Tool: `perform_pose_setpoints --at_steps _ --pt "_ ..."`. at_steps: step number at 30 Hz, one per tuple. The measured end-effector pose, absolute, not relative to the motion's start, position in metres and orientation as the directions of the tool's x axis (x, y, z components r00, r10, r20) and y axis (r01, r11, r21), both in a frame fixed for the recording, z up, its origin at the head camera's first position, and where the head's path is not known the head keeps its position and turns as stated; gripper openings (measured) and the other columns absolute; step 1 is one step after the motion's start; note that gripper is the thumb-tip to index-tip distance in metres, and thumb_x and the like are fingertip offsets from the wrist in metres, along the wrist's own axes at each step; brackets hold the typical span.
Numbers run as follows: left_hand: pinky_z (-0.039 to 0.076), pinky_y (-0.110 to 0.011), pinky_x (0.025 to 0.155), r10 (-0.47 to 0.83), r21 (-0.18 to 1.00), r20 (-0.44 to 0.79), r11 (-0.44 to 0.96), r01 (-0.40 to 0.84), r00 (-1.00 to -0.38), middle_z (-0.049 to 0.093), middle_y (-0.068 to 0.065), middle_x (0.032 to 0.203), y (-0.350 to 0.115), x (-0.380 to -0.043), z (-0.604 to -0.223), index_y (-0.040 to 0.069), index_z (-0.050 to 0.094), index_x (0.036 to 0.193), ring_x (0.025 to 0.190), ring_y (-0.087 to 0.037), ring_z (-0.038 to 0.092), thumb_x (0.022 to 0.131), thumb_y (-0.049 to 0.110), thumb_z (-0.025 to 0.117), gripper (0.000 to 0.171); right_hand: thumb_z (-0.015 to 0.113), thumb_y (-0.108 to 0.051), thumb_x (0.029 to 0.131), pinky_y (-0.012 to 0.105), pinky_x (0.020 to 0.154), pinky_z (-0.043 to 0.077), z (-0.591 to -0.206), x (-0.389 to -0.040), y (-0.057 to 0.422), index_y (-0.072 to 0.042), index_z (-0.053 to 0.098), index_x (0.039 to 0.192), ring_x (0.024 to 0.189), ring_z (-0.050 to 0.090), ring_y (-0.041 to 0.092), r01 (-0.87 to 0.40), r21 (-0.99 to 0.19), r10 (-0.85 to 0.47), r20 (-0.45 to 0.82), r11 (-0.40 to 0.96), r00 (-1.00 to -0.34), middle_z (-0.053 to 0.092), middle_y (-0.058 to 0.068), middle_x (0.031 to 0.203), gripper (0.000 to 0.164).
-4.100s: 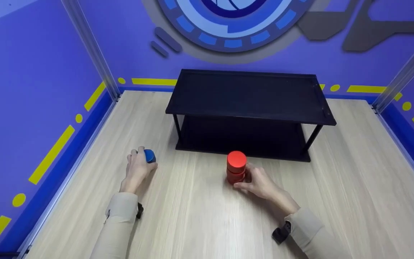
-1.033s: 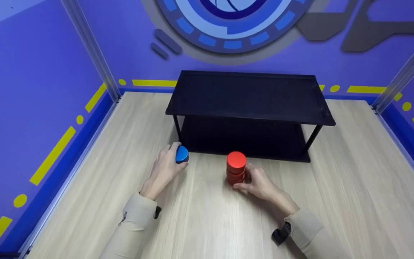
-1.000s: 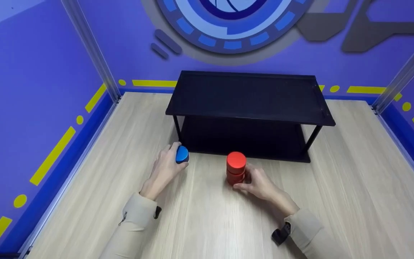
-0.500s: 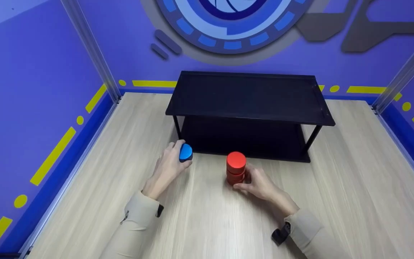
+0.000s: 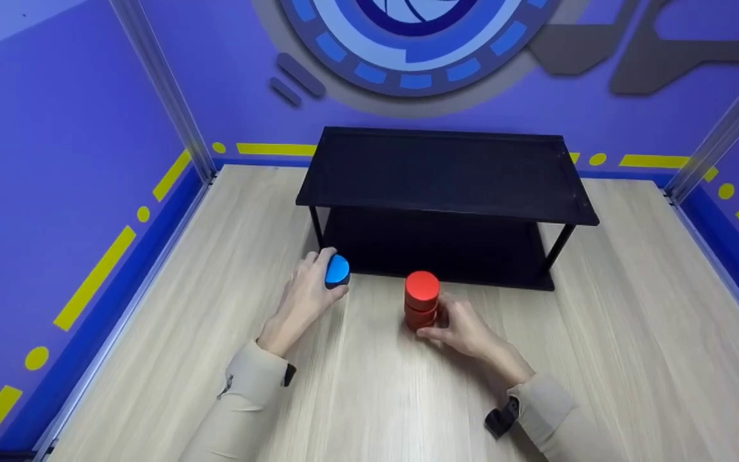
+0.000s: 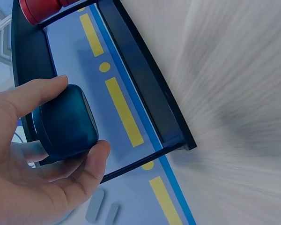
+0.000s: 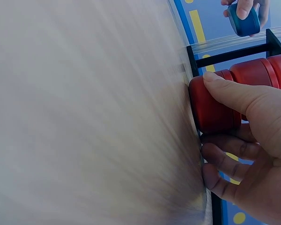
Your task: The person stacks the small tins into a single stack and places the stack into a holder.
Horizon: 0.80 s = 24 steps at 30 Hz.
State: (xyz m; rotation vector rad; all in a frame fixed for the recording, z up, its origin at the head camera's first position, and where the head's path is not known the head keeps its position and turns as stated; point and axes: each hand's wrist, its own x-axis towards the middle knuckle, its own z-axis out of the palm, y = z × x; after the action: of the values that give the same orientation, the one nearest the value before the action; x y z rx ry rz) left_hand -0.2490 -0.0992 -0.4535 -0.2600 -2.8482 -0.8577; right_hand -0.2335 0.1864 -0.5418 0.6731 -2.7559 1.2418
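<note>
My left hand (image 5: 304, 296) grips a small blue round tin (image 5: 337, 271) between thumb and fingers, just in front of the shelf's left front corner. In the left wrist view the blue tin (image 6: 69, 123) is held up off the table. To its right stands an upright stack of red tins (image 5: 421, 290) on the table. My right hand (image 5: 466, 326) holds the bottom of the stack from the right side; in the right wrist view its thumb lies on the lowest red tin (image 7: 215, 104), with the other fingers curled at the opposite side.
A black two-level shelf (image 5: 446, 173) stands behind both hands, with thin posts at its corners. The pale wooden table (image 5: 369, 398) runs beneath everything. Blue-purple panels (image 5: 42, 160) with yellow marks enclose the left, back and right.
My left hand has carried the blue tin from the left side of the table rightward towards the red stack, a little farther away and higher lately. The right hand and red stack have stayed put.
</note>
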Motion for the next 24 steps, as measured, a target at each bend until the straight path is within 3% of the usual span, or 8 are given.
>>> perform_pose_setpoints --at_steps 24 --pt "0.052 -0.051 0.091 0.170 0.525 0.266 0.800 0.291 -0.949 0.060 -0.017 0.119 -0.089 -0.245 -0.442 0.010 0.052 0.133 0.112 -0.038 0.058 0.076 0.017 0.081 0.065 0.084 -0.024 0.073 0.021 0.063 0.047 -0.540 -0.234 0.187 -0.005 0.063 0.108 0.074 0.057 0.013 -0.393 -0.712 -0.367 0.202 0.581 -0.908 0.063 0.003 0.088 0.045"
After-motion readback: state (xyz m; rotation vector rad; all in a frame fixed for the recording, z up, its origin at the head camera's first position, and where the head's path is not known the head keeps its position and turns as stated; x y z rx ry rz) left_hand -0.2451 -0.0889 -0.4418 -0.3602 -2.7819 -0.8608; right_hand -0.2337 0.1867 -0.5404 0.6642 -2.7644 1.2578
